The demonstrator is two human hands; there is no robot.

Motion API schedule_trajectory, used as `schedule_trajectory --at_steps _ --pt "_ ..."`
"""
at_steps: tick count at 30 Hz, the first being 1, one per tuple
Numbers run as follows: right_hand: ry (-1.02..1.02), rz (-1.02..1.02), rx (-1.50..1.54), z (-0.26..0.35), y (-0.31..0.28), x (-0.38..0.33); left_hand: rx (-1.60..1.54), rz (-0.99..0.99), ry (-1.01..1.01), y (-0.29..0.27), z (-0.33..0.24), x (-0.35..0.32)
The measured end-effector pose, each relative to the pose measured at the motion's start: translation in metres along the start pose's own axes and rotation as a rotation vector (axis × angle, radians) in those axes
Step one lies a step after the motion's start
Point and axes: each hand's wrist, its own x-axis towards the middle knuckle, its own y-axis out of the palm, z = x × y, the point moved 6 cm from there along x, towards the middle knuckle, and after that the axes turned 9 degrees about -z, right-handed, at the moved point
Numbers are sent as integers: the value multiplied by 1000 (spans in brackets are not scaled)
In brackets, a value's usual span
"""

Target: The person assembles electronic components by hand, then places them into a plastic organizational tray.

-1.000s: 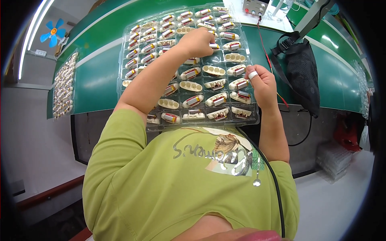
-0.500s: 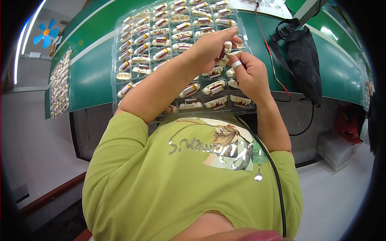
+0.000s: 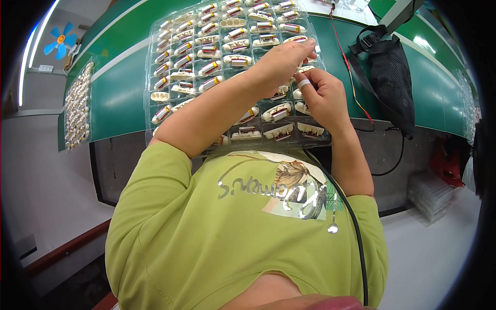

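A clear plastic tray [image 3: 170, 62] with rows of pockets lies on the green table in front of me. Most pockets hold small white holders with red and gold cylindrical parts [image 3: 209, 67]. My left hand [image 3: 281, 62] reaches across the tray's right side, its fingertips pinched on what looks like a small white part. My right hand [image 3: 323, 98], with a white band on one finger, is curled just below it, fingertips touching the left hand's. What lies between the fingers is mostly hidden.
A second tray of white parts [image 3: 77, 108] lies at the table's left end. A black mesh bag [image 3: 392, 77] hangs at the right, beside a red wire [image 3: 347, 67]. Stacked clear trays [image 3: 434, 196] sit low on the right. A black cable [image 3: 356, 232] runs down my shirt.
My left hand has moved right across the tray and met my right hand, which rose slightly. The tray now appears a little lower and closer in view.
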Motion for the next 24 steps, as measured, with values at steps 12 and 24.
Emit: schedule_trajectory --at_steps 12,24 --pt "110 -16 67 -3 -4 2 170 36 145 8 -2 -1" --pt "-85 -324 32 0 -41 -5 1309 147 665 -43 0 8"
